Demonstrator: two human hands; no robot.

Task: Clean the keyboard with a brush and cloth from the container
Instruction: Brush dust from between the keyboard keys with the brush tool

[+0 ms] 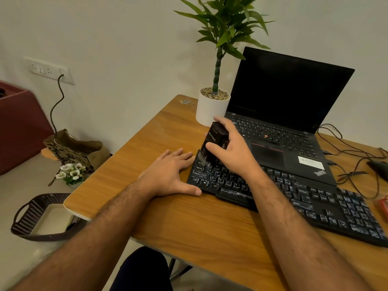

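Note:
A black, dusty keyboard (315, 198) lies slantwise on the wooden table (189, 223). My right hand (233, 150) grips a black brush (214, 141) by its block handle, with the bristles down on the keys at the keyboard's upper left corner. My left hand (168, 175) lies flat on the table, fingers straight, its thumb and fingertips against the keyboard's left end. A dark woven container (27, 217) with handles sits on the floor to the left, below the table's corner. No cloth is visible.
An open black laptop (283, 114) stands just behind the keyboard. A potted plant in a white pot (211, 110) is beside it. Cables (352, 160) trail at the right edge. A brown bag (71, 148) and white flowers (71, 172) lie on the floor.

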